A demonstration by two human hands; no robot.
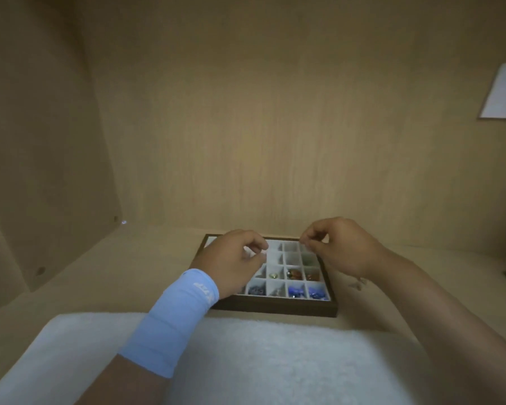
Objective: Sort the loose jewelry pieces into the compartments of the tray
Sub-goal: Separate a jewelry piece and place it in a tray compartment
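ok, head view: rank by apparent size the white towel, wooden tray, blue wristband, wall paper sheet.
1. white towel, though nearest the camera
2. wooden tray
3. blue wristband, also near
4. paper sheet, cut off by the frame

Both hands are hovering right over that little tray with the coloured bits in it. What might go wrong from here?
The right hand pinches its fingers over the tray's far cells; anything held is too small to see, and could drop into the wrong compartment.

The left hand hides the left cells, so a misplaced piece there might go unnoticed.

The blue pieces sit in the near row; an arm reaching over could jostle them.
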